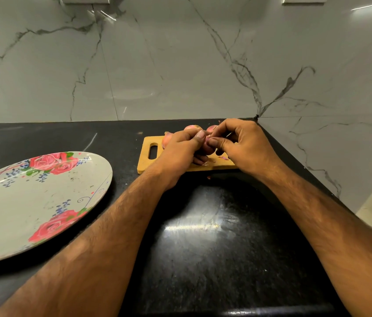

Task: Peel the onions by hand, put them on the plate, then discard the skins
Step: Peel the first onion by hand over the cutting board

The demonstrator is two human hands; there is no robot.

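Head | left hand (180, 148) grips onion (206, 148) | right hand (243, 145) apparently pinches that onion, mostly hidden

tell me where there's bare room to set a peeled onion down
The floral plate is bare, as is the black counter between the forearms. The cutting board is crowded: left hand, right hand, onions and skin scraps.

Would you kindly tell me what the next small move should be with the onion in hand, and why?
Probably the right hand should pull the skin it seems to pinch away from the onion while the left hand steadies it. Both hands grip it above the cutting board, only small skin scraps lie there, and the plate holds no onion, so peeling looks unfinished.
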